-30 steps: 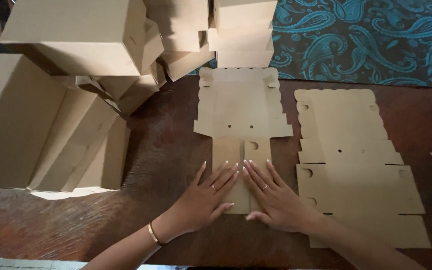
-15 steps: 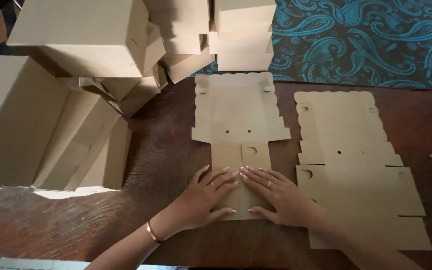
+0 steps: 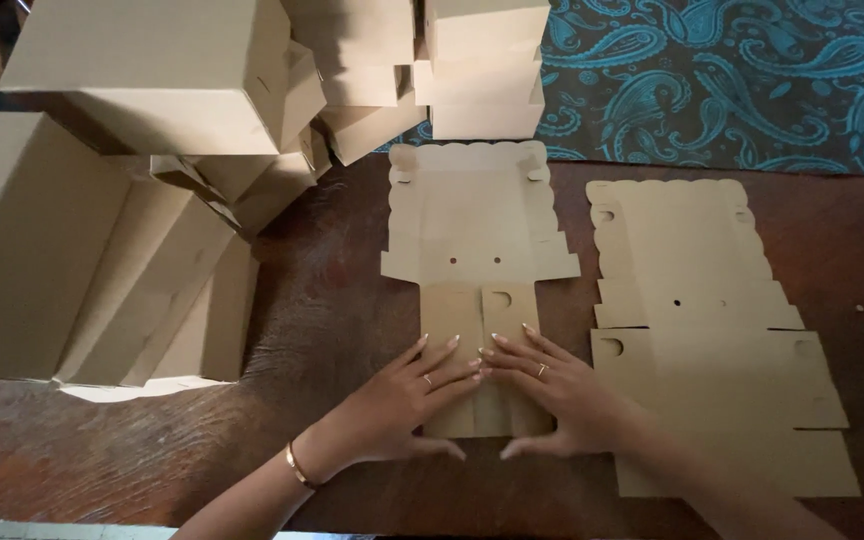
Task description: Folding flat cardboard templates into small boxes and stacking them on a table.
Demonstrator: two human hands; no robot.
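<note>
- Dark wooden table (image 3: 332, 320), worn grain.
- Flat cardboard blank (image 3: 477, 225) at centre, near flaps folded in.
- Stack of flat blanks (image 3: 702, 300) just right.
- Assembled boxes (image 3: 152, 80) piled left and rear.
- Teal paisley cloth (image 3: 732, 80) at far right.

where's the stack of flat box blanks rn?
Head view, right side: the stack of flat blanks lies on the wooden table, just right of the right hand and the blank being folded.

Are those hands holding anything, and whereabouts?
Nothing is gripped: left hand and right hand press flat on the folded near flaps of the flat cardboard box blank.
</note>
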